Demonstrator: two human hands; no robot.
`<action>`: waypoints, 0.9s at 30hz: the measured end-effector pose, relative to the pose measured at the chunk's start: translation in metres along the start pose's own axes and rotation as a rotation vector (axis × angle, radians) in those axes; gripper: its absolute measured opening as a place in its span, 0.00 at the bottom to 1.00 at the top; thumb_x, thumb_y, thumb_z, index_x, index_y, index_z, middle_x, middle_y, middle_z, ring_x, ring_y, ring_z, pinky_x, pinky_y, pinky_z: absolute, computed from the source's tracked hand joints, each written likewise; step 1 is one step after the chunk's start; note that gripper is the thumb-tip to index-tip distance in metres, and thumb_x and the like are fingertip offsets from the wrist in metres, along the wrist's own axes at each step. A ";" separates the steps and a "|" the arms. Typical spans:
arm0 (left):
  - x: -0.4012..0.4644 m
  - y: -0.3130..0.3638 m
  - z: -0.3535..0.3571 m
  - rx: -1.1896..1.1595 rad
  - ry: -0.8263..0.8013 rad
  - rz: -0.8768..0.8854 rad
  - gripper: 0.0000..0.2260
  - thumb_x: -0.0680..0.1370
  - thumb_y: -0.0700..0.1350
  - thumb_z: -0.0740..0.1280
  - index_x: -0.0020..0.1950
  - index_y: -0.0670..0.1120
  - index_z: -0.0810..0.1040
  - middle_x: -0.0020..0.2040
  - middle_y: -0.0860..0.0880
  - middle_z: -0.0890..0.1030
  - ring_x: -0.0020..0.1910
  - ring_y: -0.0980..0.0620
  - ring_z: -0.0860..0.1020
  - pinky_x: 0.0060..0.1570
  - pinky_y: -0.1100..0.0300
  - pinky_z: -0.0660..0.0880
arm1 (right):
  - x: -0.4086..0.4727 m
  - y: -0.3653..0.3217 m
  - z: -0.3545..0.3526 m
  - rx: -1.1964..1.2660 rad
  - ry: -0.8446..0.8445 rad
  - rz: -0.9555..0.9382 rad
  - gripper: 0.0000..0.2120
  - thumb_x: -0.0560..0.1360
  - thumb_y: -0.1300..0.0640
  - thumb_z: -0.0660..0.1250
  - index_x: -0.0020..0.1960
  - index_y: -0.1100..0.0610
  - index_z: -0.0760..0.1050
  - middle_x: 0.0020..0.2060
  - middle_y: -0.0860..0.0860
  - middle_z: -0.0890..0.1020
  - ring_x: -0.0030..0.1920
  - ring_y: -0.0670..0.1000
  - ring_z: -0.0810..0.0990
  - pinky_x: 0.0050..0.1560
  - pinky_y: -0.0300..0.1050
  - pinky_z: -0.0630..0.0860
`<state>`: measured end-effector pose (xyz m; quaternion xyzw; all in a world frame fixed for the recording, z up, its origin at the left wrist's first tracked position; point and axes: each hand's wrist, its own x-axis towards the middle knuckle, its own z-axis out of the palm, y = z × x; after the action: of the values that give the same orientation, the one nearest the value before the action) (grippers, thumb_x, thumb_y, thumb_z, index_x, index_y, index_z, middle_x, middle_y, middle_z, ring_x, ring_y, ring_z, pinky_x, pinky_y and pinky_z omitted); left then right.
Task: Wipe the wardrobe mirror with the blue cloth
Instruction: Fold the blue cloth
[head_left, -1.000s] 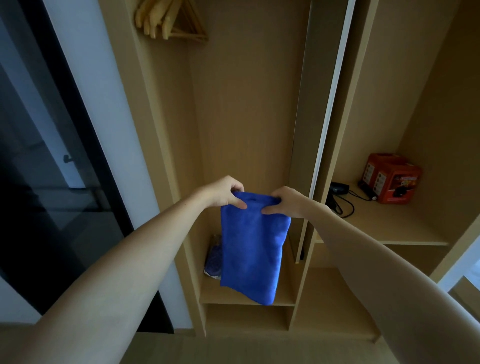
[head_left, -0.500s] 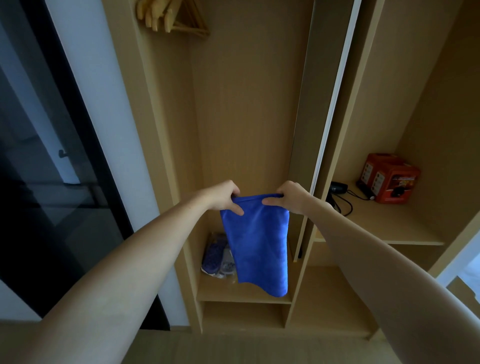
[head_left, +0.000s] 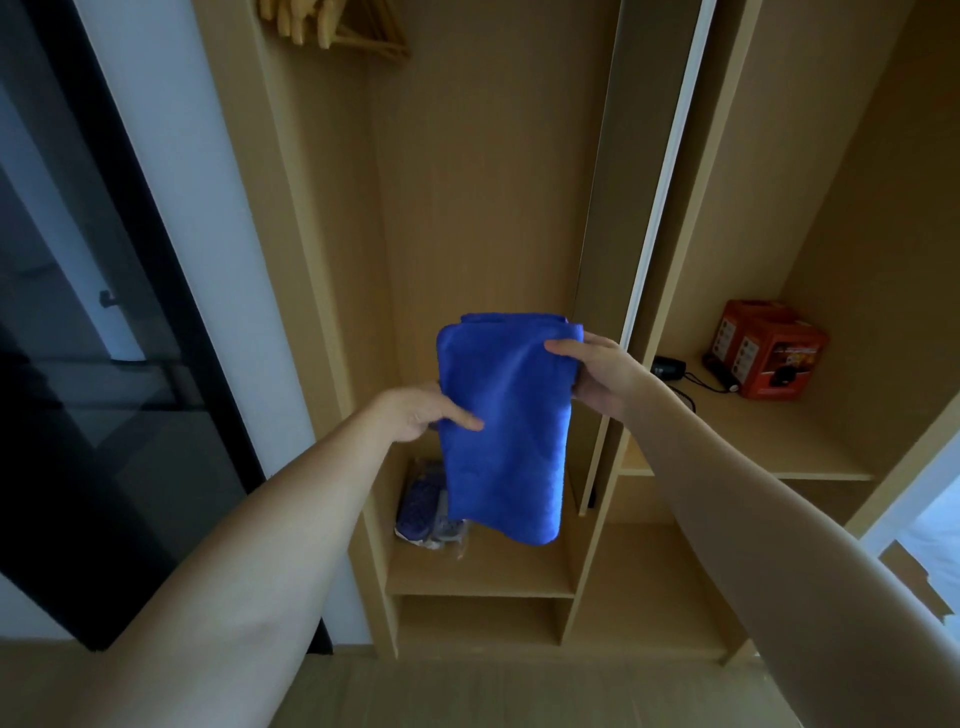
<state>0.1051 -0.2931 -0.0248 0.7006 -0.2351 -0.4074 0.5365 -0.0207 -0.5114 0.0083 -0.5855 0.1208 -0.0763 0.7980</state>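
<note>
— Wooden wardrobe fills the view, open compartments and light shelves, with hangers at the top left corner. What about the cloth?

— Blue cloth is up in front of the middle compartment, folded over at its top edge and hanging down.

— And the hands?

— Left hand pinches the cloth's left edge about halfway down, thumb lying on the front. Right hand grips the upper right corner, thumb across the front, fingers curled behind.

— Anything on the shelves?

— Red boxes sit at the back of the right-hand shelf, with a black corded device just beside them. A bagged bluish item lies on the low shelf behind the cloth's bottom edge. Dark glass stands to the left of the wardrobe.
</note>
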 end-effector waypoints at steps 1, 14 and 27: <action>0.002 -0.005 0.004 0.013 0.007 -0.004 0.26 0.68 0.35 0.77 0.65 0.47 0.77 0.62 0.51 0.81 0.64 0.49 0.77 0.63 0.55 0.72 | 0.002 0.000 0.001 0.063 0.024 -0.019 0.19 0.75 0.60 0.72 0.65 0.60 0.77 0.59 0.56 0.83 0.59 0.56 0.82 0.57 0.54 0.80; 0.020 -0.015 0.009 -0.290 0.192 0.021 0.37 0.65 0.44 0.80 0.70 0.56 0.68 0.63 0.49 0.80 0.59 0.47 0.80 0.61 0.47 0.76 | -0.018 0.066 -0.013 -0.056 0.079 0.324 0.22 0.73 0.58 0.75 0.65 0.62 0.78 0.57 0.57 0.84 0.58 0.57 0.83 0.60 0.54 0.77; 0.010 -0.004 0.012 0.191 0.248 0.042 0.27 0.65 0.28 0.76 0.62 0.46 0.81 0.57 0.47 0.80 0.57 0.45 0.78 0.56 0.53 0.76 | 0.003 0.060 -0.007 -0.189 0.283 -0.002 0.18 0.74 0.73 0.66 0.56 0.54 0.82 0.58 0.56 0.79 0.55 0.59 0.81 0.55 0.56 0.82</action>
<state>0.1007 -0.3067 -0.0326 0.7883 -0.2195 -0.2821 0.5008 -0.0209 -0.5002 -0.0506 -0.6415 0.2379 -0.1471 0.7143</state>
